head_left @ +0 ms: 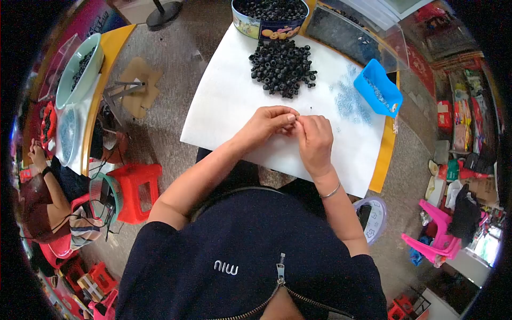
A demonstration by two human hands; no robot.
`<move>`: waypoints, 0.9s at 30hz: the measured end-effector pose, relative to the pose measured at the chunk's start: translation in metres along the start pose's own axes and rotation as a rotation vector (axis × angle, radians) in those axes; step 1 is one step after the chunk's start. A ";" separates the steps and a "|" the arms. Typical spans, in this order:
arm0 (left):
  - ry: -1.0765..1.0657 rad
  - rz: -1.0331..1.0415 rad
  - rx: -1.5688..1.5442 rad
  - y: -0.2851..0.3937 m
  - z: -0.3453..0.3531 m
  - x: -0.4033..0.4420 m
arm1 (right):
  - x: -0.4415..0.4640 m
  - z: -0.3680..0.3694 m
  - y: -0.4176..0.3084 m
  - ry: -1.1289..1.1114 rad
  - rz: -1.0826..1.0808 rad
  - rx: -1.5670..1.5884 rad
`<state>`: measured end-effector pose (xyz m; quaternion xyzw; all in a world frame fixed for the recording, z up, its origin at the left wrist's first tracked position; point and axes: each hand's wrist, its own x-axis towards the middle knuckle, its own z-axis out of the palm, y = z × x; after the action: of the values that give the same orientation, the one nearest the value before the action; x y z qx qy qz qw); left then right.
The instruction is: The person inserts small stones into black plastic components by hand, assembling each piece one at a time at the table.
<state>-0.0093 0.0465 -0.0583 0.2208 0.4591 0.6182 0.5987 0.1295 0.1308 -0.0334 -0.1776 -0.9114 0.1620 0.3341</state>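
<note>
My left hand [268,124] and my right hand [316,141] meet fingertip to fingertip over the white sheet [224,101] on the table. Both are closed in a pinch; whatever sits between the fingertips is too small and hidden to make out. Just beyond them lies a heap of small black bead-like pieces [282,68]. To the right of the heap, tiny pale blue pieces [352,101] are scattered on the sheet. A blue plastic scoop-shaped tray [368,80] with small clear bits inside rests at the sheet's right side.
A printed tin [271,29] full of black pieces stands at the far edge, beside a clear plastic bin [349,34]. At left, another table holds a pale green bowl [66,88]; a person's hand [37,154] is near it. Red stool [137,192] and pink stool [434,234] stand on the floor.
</note>
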 end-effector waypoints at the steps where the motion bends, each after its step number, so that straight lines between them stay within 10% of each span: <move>1: -0.018 -0.006 0.025 0.001 0.000 0.001 | -0.001 0.000 -0.002 0.004 -0.009 -0.015; 27: -0.203 0.061 0.145 0.005 -0.001 -0.002 | -0.003 -0.005 -0.007 -0.019 0.081 0.058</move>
<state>-0.0120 0.0447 -0.0535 0.3388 0.4329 0.5757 0.6053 0.1335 0.1238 -0.0289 -0.2030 -0.9016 0.2034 0.3234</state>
